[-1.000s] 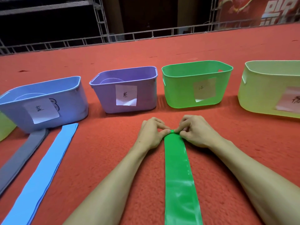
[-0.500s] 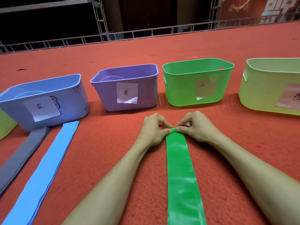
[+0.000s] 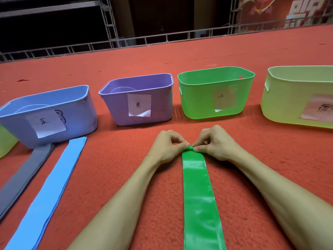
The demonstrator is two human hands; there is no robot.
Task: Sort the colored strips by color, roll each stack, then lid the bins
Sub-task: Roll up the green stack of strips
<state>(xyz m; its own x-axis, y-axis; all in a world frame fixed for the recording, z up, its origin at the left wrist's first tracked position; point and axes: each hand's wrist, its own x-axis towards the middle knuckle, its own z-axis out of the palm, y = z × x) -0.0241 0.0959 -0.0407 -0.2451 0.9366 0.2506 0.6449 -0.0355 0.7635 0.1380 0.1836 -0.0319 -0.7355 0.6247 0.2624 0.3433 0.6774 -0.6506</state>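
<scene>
A glossy green strip stack [image 3: 198,195] lies lengthwise on the red carpet, running from the bottom edge up to my hands. Its far end is curled into a small tight roll. My left hand [image 3: 165,147] and my right hand [image 3: 216,143] both pinch that roll between thumb and fingertips. A blue strip stack [image 3: 48,192] and a grey strip stack [image 3: 23,179] lie flat at the left. Behind stand a blue bin [image 3: 79,112], a purple bin [image 3: 162,98], a green bin [image 3: 198,98] and a yellow-green bin [image 3: 281,100], each with a paper label.
Another yellow-green bin [image 3: 5,143] peeks in at the left edge. Round shapes show inside the blue and purple bins. A metal truss rail [image 3: 162,38] borders the far edge of the red carpet [image 3: 111,156].
The rolled end of the green strip has grown slightly as my fingers turned it toward me. The view has shifted a little; the bins and other strips have not moved.
</scene>
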